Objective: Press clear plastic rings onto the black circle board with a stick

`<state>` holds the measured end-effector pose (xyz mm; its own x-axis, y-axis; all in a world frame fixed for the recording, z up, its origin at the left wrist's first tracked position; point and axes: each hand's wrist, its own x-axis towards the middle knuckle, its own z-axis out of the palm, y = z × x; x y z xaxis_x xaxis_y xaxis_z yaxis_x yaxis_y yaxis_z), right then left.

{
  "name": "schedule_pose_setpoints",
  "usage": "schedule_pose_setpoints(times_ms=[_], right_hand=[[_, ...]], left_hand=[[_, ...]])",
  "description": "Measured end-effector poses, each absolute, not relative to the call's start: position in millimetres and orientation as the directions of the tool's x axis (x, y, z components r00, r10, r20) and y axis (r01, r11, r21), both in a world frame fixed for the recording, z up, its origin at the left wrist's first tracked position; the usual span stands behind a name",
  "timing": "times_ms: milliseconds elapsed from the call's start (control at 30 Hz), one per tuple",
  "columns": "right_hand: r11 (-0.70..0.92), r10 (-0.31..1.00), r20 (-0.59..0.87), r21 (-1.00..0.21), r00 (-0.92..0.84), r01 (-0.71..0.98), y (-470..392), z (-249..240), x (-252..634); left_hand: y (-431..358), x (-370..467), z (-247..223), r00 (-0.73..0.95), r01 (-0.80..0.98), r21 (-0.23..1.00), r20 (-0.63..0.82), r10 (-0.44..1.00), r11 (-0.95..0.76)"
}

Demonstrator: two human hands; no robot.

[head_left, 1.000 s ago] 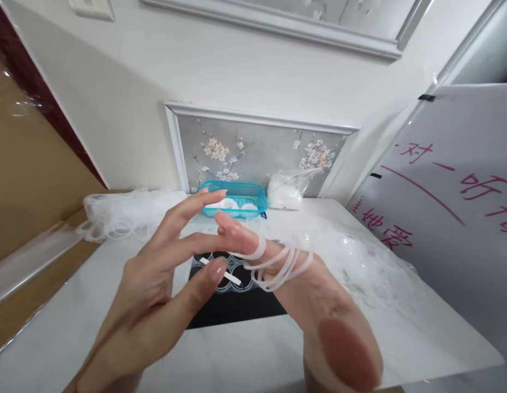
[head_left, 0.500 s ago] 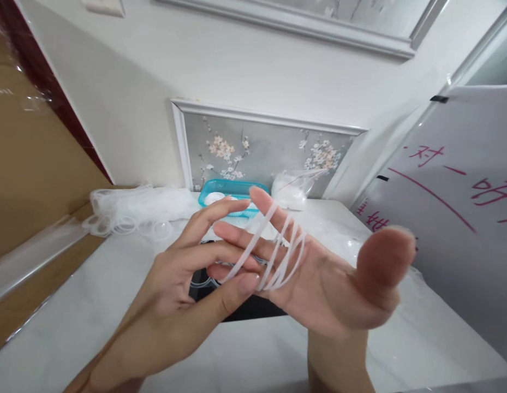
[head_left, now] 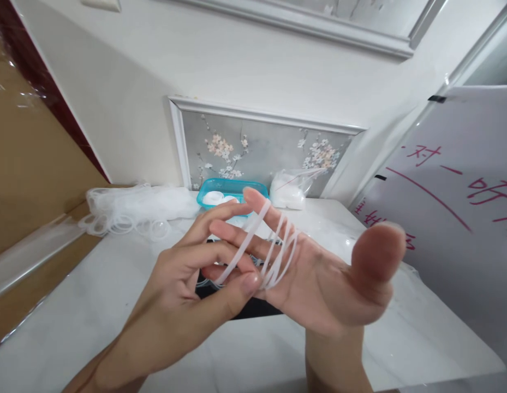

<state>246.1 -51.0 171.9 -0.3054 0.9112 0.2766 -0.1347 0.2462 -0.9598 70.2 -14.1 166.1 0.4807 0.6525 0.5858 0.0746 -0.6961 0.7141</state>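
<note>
A thin white elastic cord (head_left: 245, 241) is looped several times around the fingers of my right hand (head_left: 314, 278). That hand is palm up toward me, its fingers stretched out and its thumb standing apart at the right. Coming from the lower left, my left hand (head_left: 175, 284) pinches the loops between thumb and finger near the right hand's lower fingers. One loop slants across nearer the fingertips, while the others cross each other by the base of the fingers. Where exactly the cord's ends lie is hidden.
Beneath the hands is a black mat (head_left: 257, 310) on a white marbled table (head_left: 253, 355). Coiled white cord (head_left: 142, 204) lies back left. A teal tray (head_left: 204, 191) with white round pieces and a clear bag (head_left: 290, 188) stand by the wall. A whiteboard (head_left: 453, 234) leans at right.
Both hands keep nearly the same pose around the cord. My left thumb and finger sit slightly closer to the crossed loops, and the view has shifted a little.
</note>
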Motion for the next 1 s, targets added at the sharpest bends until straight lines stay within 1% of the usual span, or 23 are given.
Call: schedule_pose_setpoints(times_ms=[100, 167, 233, 300, 367, 433, 467, 533, 667, 767, 867, 1000], right_hand=[[0.411, 0.879, 0.384, -0.911, -0.281, 0.040, -51.0, 167.0, 251.1], [0.545, 0.821, 0.489, -0.825, -0.296, 0.149, -52.7, 162.4, 253.1], [0.614, 0.789, 0.544, -0.720, -0.287, 0.323, -55.6, 158.6, 251.1], [0.576, 0.797, 0.556, -0.580, -0.238, 0.575, -57.9, 156.0, 244.0], [0.451, 0.800, 0.579, -0.405, -0.158, 0.795, -57.6, 153.8, 233.2], [0.335, 0.783, 0.611, -0.250, -0.121, 0.908, -54.4, 151.7, 222.1], [0.289, 0.778, 0.619, -0.201, -0.107, 0.936, -52.0, 150.6, 217.5], [0.229, 0.785, 0.613, -0.151, -0.091, 0.962, -47.2, 148.4, 211.1], [0.185, 0.814, 0.575, -0.131, -0.077, 0.974, -41.0, 143.0, 208.6], [0.176, 0.830, 0.554, -0.139, -0.071, 0.975, -39.2, 137.5, 209.8], [0.175, 0.822, 0.564, -0.124, -0.076, 0.977, -38.9, 132.3, 209.7], [0.145, 0.805, 0.587, -0.058, -0.084, 0.988, -40.8, 128.5, 207.2]], left_hand=[[-7.9, 73.0, 165.9, 0.464, 0.045, 0.742, 0.578, 0.672, -0.669], [-0.5, 75.2, 163.9, 0.428, 0.008, 0.767, 0.577, 0.695, -0.641], [8.2, 77.0, 161.1, 0.364, -0.042, 0.776, 0.599, 0.713, -0.630], [15.5, 78.1, 158.7, 0.310, -0.109, 0.757, 0.641, 0.702, -0.644], [19.7, 78.1, 158.0, 0.275, -0.170, 0.727, 0.683, 0.676, -0.665], [20.3, 77.0, 159.4, 0.254, -0.187, 0.718, 0.694, 0.673, -0.670], [19.7, 76.1, 160.8, 0.243, -0.171, 0.724, 0.689, 0.683, -0.669], [17.5, 73.6, 164.2, 0.217, -0.113, 0.728, 0.683, 0.698, -0.677], [11.0, 66.7, 170.7, 0.211, 0.038, 0.677, 0.713, 0.668, -0.735], [6.6, 61.2, 172.1, 0.269, 0.181, 0.632, 0.705, 0.656, -0.753], [5.3, 57.5, 169.7, 0.325, 0.306, 0.582, 0.680, 0.658, -0.753], [7.7, 57.1, 166.0, 0.432, 0.359, 0.523, 0.641, 0.634, -0.773]])
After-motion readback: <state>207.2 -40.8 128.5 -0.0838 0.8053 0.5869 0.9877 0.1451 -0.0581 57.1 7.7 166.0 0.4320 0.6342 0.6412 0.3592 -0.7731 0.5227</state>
